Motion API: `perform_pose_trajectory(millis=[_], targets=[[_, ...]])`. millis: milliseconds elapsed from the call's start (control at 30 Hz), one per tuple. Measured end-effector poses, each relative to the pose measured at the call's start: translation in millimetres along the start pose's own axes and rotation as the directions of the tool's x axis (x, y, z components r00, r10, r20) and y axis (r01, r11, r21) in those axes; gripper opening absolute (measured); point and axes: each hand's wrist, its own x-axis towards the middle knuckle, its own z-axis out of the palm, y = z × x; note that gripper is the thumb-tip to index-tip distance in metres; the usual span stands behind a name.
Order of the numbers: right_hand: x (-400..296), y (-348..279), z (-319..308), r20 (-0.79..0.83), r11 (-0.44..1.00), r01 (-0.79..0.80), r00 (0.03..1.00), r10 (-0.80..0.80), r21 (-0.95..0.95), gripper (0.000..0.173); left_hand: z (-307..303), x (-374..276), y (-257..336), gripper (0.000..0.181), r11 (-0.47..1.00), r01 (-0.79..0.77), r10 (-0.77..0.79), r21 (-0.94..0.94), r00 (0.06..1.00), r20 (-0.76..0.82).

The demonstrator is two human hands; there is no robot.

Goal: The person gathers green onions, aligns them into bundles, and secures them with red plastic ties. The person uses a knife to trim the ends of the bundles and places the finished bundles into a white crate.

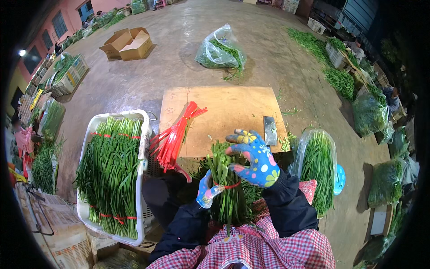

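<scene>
A bundle of green garlic chives or similar leafy stems (226, 205) stands upright before my lap, its cut ends up and a red tie (231, 186) around it. My left hand (205, 192), in a flowered blue glove, grips the bundle's left side near the tie. Gloved alike, my right hand (258, 158) is spread beside the bundle's top right, thumb and fingers apart near the stem ends; whether it touches them I cannot tell. Behind lies a wooden board (228, 114) with a bunch of red tie strips (173, 144) on its left and a rectangular cleaver blade (270, 131) on its right.
At left stands a white plastic crate (144, 161) of tied green bundles. Bagged greens (317, 168) stand at right, near a blue stool edge (340, 180). Farther off are an open cardboard box (136, 47) and a clear plastic bag (218, 55). People sit along both sides.
</scene>
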Motion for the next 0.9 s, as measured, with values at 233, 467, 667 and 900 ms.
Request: perform_pose_trajectory(millis=[233,467,667,900], targets=[[-10,11,8,0.005,0.992,-0.027,1.000,0.027,0.125,0.039,-5,-1,-7,0.079,0.999,-0.012,0.012,-0.040,1.000,0.002],[-15,8,26,-0.307,0.987,-0.123,0.940,0.150,0.106,0.022,10,-1,1,0.080,0.982,-0.066,0.061,0.175,0.998,0.034],[-32,107,47,-0.334,0.136,0.310,0.777,0.534,0.941,0.046,26,-6,24,0.086,0.994,-0.100,0.093,0.038,0.982,0.165],[-76,80,110,0.389,0.314,-0.435,0.899,0.201,0.844,0.055,-36,64,47,0.067,0.753,-0.005,0.210,-0.658,0.950,0.233]])
